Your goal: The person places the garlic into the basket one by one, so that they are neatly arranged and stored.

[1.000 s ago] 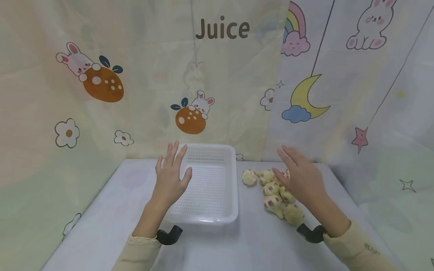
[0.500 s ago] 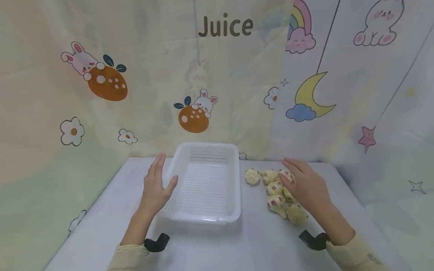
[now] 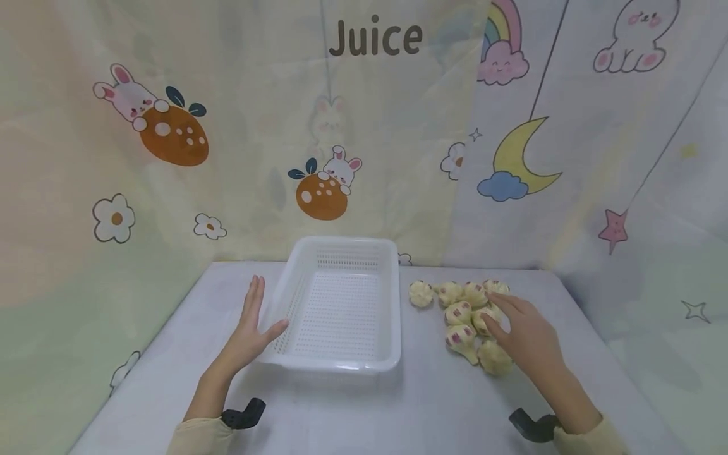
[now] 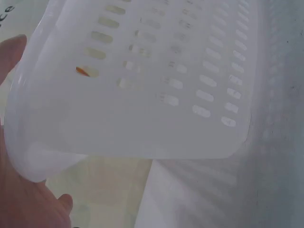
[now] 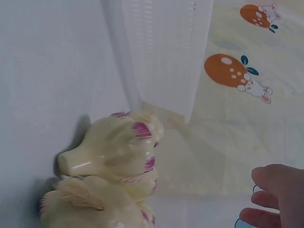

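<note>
A white perforated plastic basket [image 3: 392, 303] stands on the table with nothing in it. At its left side is my left hand [image 3: 246, 338], thumb spread toward the basket's rim and fingers straight, holding nothing. To the basket's right lies a cluster of several garlic bulbs [image 3: 457, 314], cream with purple patches. Over the right edge of that cluster hovers my right hand [image 3: 529, 335], fingers extended and nothing in its grasp. The right wrist view shows two bulbs [image 5: 109, 147] close up, with my fingertips [image 5: 270, 178] apart from them.
The table [image 3: 352, 411] has a white cover. Behind it hangs a printed cloth [image 3: 256, 158] that also closes off both sides. A black curved piece [image 3: 244, 414] sits at the left wrist, and a similar one [image 3: 533, 425] at the right wrist.
My left hand has moved left and down, from over the basket's left side to beside it. My right hand has shifted slightly right and down, uncovering more garlic bulbs.
</note>
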Demonstrator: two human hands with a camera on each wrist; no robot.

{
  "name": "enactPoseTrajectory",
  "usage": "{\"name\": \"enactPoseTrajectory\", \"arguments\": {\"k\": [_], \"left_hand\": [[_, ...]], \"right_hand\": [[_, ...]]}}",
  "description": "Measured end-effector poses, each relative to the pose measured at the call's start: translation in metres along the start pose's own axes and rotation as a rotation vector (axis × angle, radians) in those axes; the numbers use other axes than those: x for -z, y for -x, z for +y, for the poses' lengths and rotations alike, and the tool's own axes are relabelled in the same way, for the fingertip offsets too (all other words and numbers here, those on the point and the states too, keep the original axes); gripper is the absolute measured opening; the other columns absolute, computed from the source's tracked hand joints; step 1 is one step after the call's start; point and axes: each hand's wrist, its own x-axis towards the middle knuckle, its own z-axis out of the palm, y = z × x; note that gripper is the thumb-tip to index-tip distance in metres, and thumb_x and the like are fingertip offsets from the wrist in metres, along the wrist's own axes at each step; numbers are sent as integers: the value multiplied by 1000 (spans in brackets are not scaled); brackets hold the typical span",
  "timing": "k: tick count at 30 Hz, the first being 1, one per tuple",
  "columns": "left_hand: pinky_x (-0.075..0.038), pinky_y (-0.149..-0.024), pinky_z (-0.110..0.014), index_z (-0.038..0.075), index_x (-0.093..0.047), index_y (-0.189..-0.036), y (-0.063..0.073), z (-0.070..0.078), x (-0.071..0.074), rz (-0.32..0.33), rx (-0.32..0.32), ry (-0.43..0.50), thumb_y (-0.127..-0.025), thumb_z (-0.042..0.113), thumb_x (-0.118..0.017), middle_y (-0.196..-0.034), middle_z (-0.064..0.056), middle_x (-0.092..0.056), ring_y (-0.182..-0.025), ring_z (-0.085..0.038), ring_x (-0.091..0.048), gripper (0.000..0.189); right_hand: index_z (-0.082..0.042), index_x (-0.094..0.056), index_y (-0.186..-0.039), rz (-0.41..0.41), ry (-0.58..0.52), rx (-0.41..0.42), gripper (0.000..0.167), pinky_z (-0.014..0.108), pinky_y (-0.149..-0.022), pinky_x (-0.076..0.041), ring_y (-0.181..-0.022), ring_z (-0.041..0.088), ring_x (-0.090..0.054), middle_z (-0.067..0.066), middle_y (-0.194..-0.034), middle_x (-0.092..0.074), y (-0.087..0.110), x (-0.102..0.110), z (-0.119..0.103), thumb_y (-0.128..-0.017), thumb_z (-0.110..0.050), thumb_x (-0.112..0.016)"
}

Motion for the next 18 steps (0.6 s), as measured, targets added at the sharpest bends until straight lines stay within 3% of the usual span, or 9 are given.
{"name": "enactPoseTrajectory", "arguments": {"k": [7, 12, 18], "left_hand": [[-4, -102, -76, 27, 13, -151, 13, -15, 8, -108, 44, 69, -82, 30, -70, -159, -6, 18, -145, -40, 12, 108], [-2, -102, -75, 26, 19, -150, 16, -14, 7, -185, 27, 173, -76, 20, -76, -158, -10, 21, -143, -46, 12, 120], [-1, -104, -73, 29, 22, -148, 15, -12, 2, -202, 34, 174, -66, 18, -85, -157, -14, 21, -143, -45, 13, 135]], "right_hand": [[-5, -58, -126, -279, 12, -132, 54, 55, -72, -52, -109, 45, -56, 23, -125, -58, 13, -13, 14, -87, -41, -66], [-2, -59, -124, -375, 18, -190, 57, 57, -72, -50, -105, 46, -57, 24, -122, -57, 21, -20, 22, -86, -43, -66], [0, -58, -124, -460, -13, -218, 56, 57, -71, -50, -103, 47, -57, 27, -120, -57, 31, -23, 28, -86, -42, -65]]}}
